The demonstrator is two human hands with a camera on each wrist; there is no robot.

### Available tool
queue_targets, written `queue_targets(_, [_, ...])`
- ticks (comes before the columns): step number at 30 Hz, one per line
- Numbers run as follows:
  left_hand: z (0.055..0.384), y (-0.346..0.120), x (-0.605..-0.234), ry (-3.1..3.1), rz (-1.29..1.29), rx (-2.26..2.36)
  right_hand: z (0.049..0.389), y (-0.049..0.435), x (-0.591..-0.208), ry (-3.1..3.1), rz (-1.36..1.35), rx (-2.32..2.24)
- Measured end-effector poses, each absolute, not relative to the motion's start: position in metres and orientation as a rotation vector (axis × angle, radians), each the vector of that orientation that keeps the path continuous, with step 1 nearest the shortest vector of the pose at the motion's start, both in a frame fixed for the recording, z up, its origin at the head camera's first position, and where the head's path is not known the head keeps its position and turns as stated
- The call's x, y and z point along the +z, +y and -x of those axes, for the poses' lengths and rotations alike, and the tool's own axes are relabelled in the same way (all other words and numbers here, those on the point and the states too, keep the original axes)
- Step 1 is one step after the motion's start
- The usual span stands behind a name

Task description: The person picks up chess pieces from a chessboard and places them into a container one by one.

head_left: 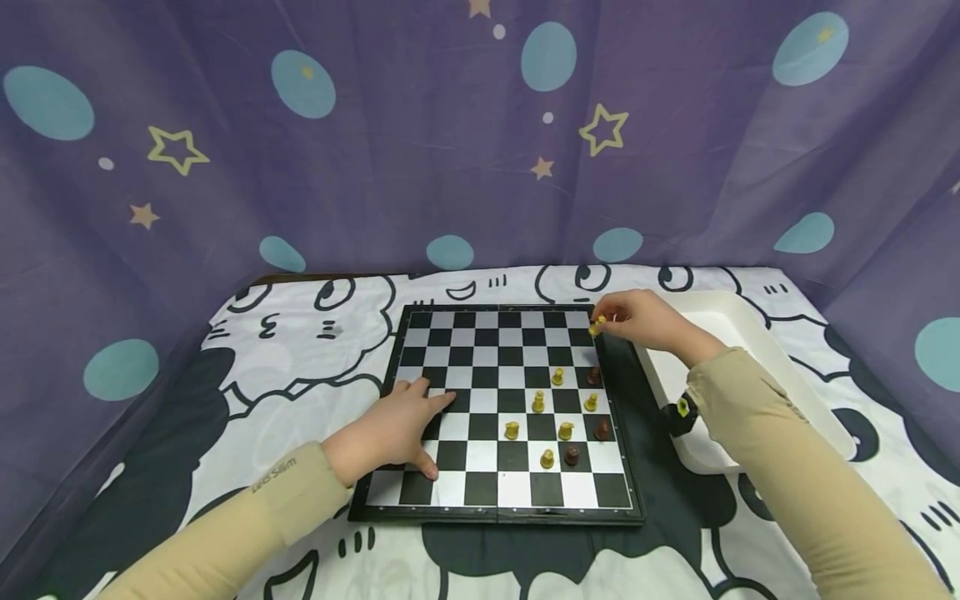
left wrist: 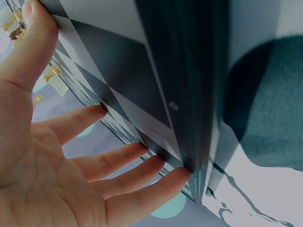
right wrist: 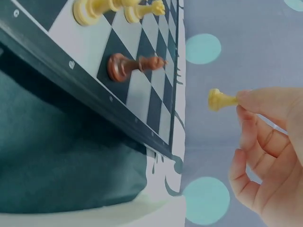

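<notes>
A black-and-white chessboard (head_left: 513, 490) lies on the cloth. My left hand (head_left: 393, 425) rests on its left side with the fingers spread; in the left wrist view the fingertips (left wrist: 180, 177) touch the squares and border. At the far right corner, my right hand (head_left: 647, 321) pinches a yellow chess piece (right wrist: 220, 100) between thumb and fingers, and the right wrist view shows it held off the board. Several yellow pieces (head_left: 538, 402) stand on the board's right half. Three brown pieces (head_left: 572, 455) are among them, one (right wrist: 124, 67) close to the right border.
A white tray (head_left: 798, 392) stands right of the board, partly under my right forearm. Black-and-white patterned cloth (head_left: 322, 375) covers the table. Behind it hangs a purple curtain (head_left: 420, 167) with stars and ovals. A dark wrist strap (head_left: 678, 417) shows on my right sleeve.
</notes>
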State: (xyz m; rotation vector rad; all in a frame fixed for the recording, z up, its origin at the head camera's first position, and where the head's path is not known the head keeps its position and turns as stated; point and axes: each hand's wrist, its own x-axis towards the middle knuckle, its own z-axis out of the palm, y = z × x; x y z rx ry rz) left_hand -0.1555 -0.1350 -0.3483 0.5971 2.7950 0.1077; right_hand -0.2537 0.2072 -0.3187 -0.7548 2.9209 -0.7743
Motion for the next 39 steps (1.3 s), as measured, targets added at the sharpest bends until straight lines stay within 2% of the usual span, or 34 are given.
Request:
queue_targets(16, [0.154,-0.135,-0.347,2.793,-0.598,0.119,0.253,0.250,-0.297,3.022,0.568,-0.773])
queue_targets(27, [0.155,-0.135,-0.347,2.793,-0.600,0.136,0.265,0.279,-0.326,2.990,0.424,-0.735])
queue_targets(39, [0.153,-0.135,-0.348,2.795,-0.600,0.127,0.276,0.290,-0.361,2.987,0.489,-0.754])
